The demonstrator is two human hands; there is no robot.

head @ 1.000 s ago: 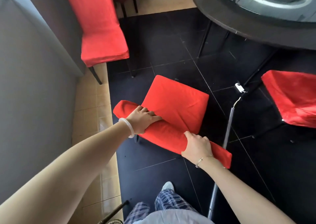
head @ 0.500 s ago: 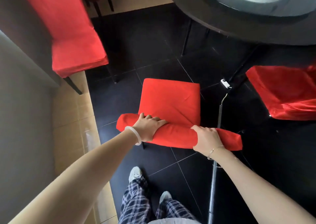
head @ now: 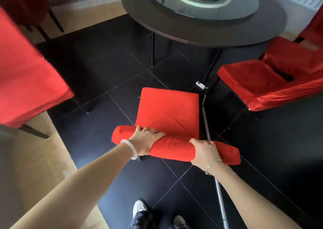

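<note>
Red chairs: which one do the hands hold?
The middle chair: left hand and right hand grip its backrest. The left chair and right chair stand untouched.

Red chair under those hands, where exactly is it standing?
The red chair stands centre of the head view on black floor tiles, short of the round table, a metal pole at its right.

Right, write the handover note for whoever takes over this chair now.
Left hand: grips the top of the chair back, near its left end.
Right hand: grips the same top, further right.
Chair: on the dark floor, seat facing the round table, apart from it; a metal pole runs along its right side.
Done: chair gripped and lined up.
Left: probably push it in; mind the pole.
</note>
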